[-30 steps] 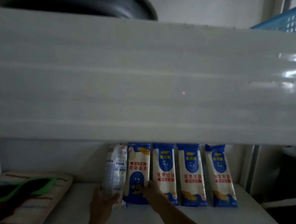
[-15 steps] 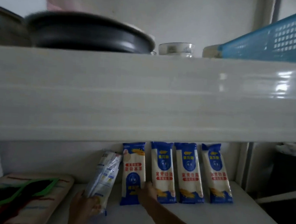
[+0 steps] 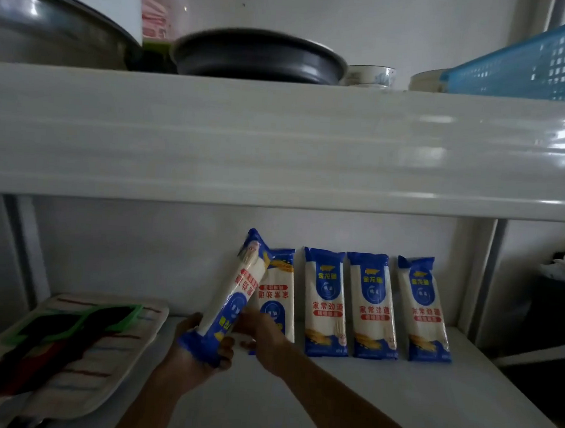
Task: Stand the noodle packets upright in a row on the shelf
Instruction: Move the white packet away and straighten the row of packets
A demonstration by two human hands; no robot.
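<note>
Three blue-and-white noodle packets [image 3: 371,305] stand upright against the back wall of the white lower shelf [image 3: 344,405]. Left of them stands another packet [image 3: 277,297], printed side upside down. My right hand [image 3: 260,337] rests on its lower end. My left hand [image 3: 198,351] grips the bottom of one more packet [image 3: 232,297], lifted off the shelf and tilted to the right, its top overlapping the upside-down packet.
A pale tray [image 3: 64,349] with dark and green utensils lies at the shelf's left. The upper shelf's front edge [image 3: 279,140] hangs low overhead, carrying a steel basin [image 3: 46,30], a dark pan [image 3: 258,56], bowls and a blue basket [image 3: 536,61]. Shelf posts flank both sides.
My left hand has lifted its packet off the shelf and swung it from beside the row to a tilt with its printed face showing. The camera has tilted up, revealing the upper shelf's contents.
</note>
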